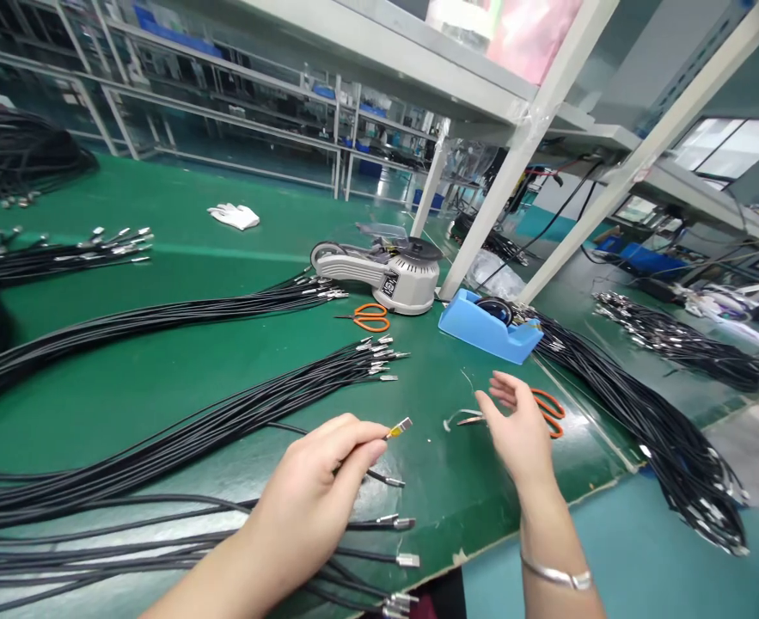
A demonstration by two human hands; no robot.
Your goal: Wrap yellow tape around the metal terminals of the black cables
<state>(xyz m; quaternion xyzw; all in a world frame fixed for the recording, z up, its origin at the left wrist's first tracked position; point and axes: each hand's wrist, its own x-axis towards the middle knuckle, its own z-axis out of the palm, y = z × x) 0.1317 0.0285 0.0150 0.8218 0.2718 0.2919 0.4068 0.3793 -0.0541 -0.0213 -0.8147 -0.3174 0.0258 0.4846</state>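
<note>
Between thumb and fingertips, my left hand (pixel 318 486) pinches a black cable just behind its metal connector (pixel 403 427), which has yellow tape at its base. My right hand (pixel 517 425) is open, thumb and fingers apart, over a pair of orange-handled scissors (pixel 550 413) lying on the table. A thin whitish strip (pixel 460 418) lies by the scissor blades. Loose black cables (pixel 179 550) run under my left forearm, their connectors pointing right. Beyond my left hand is a thick bundle of black cables (pixel 269 391).
A grey round tape dispenser (pixel 408 284) and a blue tape holder (pixel 490 331) stand on the green table (pixel 256 258). Second orange-handled scissors (pixel 371 318) lie nearby. A white glove (pixel 234 216) is further back. Cable bundles (pixel 611 395) hang over the right edge. Shelf posts (pixel 501 189) rise behind.
</note>
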